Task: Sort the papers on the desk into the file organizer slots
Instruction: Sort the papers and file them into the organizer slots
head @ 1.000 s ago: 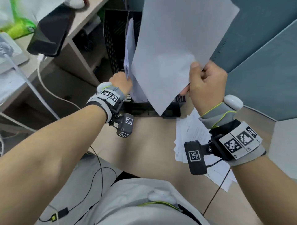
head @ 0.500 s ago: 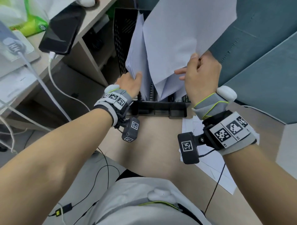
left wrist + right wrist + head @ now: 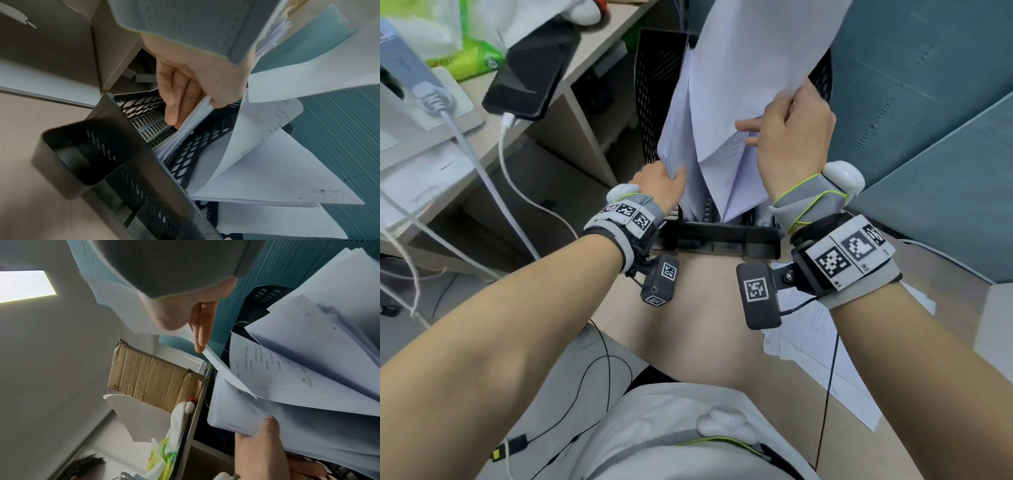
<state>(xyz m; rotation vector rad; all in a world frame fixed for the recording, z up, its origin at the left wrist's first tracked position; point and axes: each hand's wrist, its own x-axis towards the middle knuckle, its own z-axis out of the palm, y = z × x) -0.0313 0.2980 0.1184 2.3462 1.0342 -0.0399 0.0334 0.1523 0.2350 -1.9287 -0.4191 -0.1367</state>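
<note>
A black mesh file organizer (image 3: 654, 85) stands at the back of the desk with white papers upright in its slots. My left hand (image 3: 664, 181) pinches the filed paper stack (image 3: 678, 130) at its lower edge; in the left wrist view the thumb and fingers (image 3: 172, 100) clamp that stack (image 3: 185, 129) above the mesh divider (image 3: 144, 113). My right hand (image 3: 784, 113) grips a large white sheet (image 3: 756, 51) by its lower edge, its corner down among the filed papers. More loose papers (image 3: 818, 335) lie on the desk under my right forearm.
A teal partition (image 3: 911, 102) rises right behind the organizer. To the left is a shelf unit with a charging phone (image 3: 530, 78), a white cable (image 3: 517, 164) and a green packet (image 3: 469, 58). The organizer's front has an open pen cup (image 3: 82, 154). A cardboard box (image 3: 152, 376) stands beyond.
My right hand has lowered the large sheet toward the organizer until its corner sits among the filed papers. My left hand has taken hold of the filed stack's lower edge.
</note>
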